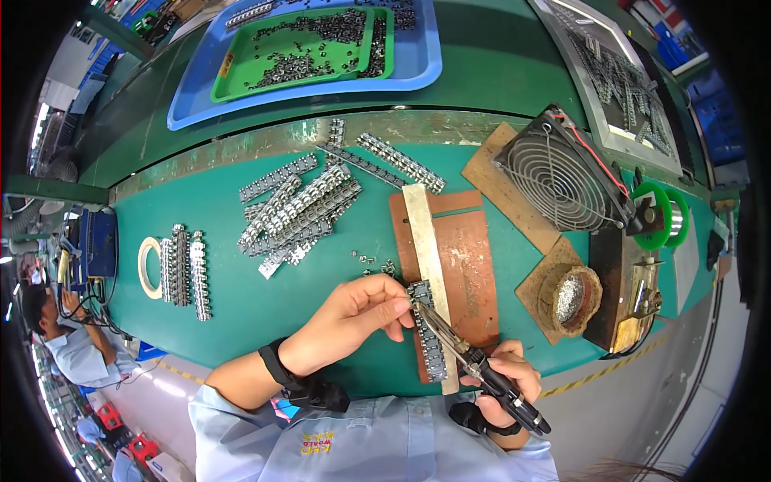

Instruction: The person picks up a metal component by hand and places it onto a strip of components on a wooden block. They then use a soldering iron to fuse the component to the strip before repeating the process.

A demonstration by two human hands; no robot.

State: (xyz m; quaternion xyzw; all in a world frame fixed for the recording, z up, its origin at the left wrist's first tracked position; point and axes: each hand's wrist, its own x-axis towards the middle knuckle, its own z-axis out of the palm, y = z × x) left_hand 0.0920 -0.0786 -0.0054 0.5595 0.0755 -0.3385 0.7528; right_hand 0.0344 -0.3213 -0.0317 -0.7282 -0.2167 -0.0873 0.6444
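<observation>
My right hand (514, 377) is wrapped round the black handle of a soldering iron (498, 387). Its metal shaft points up and left, the tip close to the upper end of a dark strip of small components (430, 345). This strip lies along the left edge of a pale flat bar (426, 241) on a reddish-brown board (466, 265). At the strip's upper end, the thumb and fingers of my left hand (353, 313) are pinched together; whatever they hold is too small to make out. Several tiny loose parts (389, 267) lie just beyond my left fingers.
Component strips are piled (301, 209) mid-table; more stand by a tape roll (149, 267) at left. A fan (558, 173), a round pot of shiny metal (570, 299) and a green wire spool (658, 215) are at right. Behind, a blue tray (426, 68) holds a green tray (233, 88) of parts.
</observation>
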